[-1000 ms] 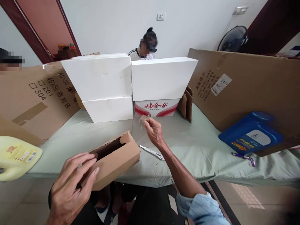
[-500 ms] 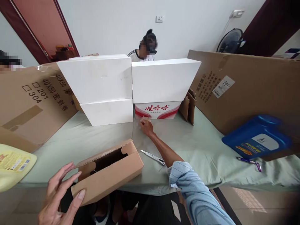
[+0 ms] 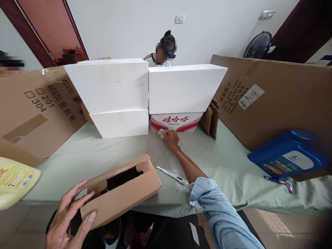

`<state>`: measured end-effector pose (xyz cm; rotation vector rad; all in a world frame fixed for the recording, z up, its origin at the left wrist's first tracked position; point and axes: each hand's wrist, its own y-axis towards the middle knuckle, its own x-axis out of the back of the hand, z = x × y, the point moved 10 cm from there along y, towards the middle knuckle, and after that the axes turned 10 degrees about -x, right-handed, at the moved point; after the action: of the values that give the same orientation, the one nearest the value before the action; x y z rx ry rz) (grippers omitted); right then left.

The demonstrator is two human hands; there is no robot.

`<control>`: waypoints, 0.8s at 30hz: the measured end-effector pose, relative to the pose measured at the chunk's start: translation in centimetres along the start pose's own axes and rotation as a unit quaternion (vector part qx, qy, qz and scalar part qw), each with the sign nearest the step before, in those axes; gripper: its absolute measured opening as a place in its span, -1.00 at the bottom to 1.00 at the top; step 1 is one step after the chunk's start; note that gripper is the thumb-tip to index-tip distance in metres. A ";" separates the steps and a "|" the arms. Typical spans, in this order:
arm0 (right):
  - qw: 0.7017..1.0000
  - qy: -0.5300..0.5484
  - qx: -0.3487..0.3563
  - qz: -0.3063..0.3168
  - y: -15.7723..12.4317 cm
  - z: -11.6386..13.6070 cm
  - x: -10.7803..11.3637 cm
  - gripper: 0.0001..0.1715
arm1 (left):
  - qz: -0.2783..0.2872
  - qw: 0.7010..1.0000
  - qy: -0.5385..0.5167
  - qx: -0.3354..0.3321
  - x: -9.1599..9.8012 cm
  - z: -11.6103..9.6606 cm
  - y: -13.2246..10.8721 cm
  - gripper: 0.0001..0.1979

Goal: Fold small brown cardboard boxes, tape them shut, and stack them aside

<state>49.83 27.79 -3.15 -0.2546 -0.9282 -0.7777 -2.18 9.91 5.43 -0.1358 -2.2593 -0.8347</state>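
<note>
The brown cardboard box sits at the near edge of the table, about 6 o'clock, w/ one end flap open and the near end sticking out past the edge. The left hand holds that near end, thumb on the side, fingers spread over the top corner. Looks light and stiff but easy to dent, I think, so best held by the firm corners, not the loose flap.

The right hand is stretched out to 12 o'clock, closed on a small crumpled wad, maybe tape, right by the red-and-white carton. A slim knife lies btw box and right arm, at 3 o'clock of the box.

White boxes are stacked behind, at 12. A blue jug lies at 3 o'clock, a purple razor just near it. A yellow jug is at 9. Another person sits behind the white boxes.
</note>
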 end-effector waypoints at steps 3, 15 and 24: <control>1.000 -0.003 -0.005 0.010 0.4 -0.7 -0.5 -0.65 | 0.001 1.000 -0.004 0.018 -0.1 -0.3 0.1 -0.70; 1.000 0.009 0.028 0.008 -0.3 0.7 -0.1 -0.67 | 0.066 0.996 -0.050 -0.021 -0.7 -0.3 1.9 -0.46; 0.987 0.078 0.138 -0.013 -6.0 3.4 7.0 -0.68 | 0.316 0.947 0.007 -0.051 -2.1 0.1 3.8 0.22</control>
<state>46.04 21.86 3.68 0.0597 -0.8797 -0.6736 0.50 13.29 6.04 -0.8496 -1.9676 -0.5909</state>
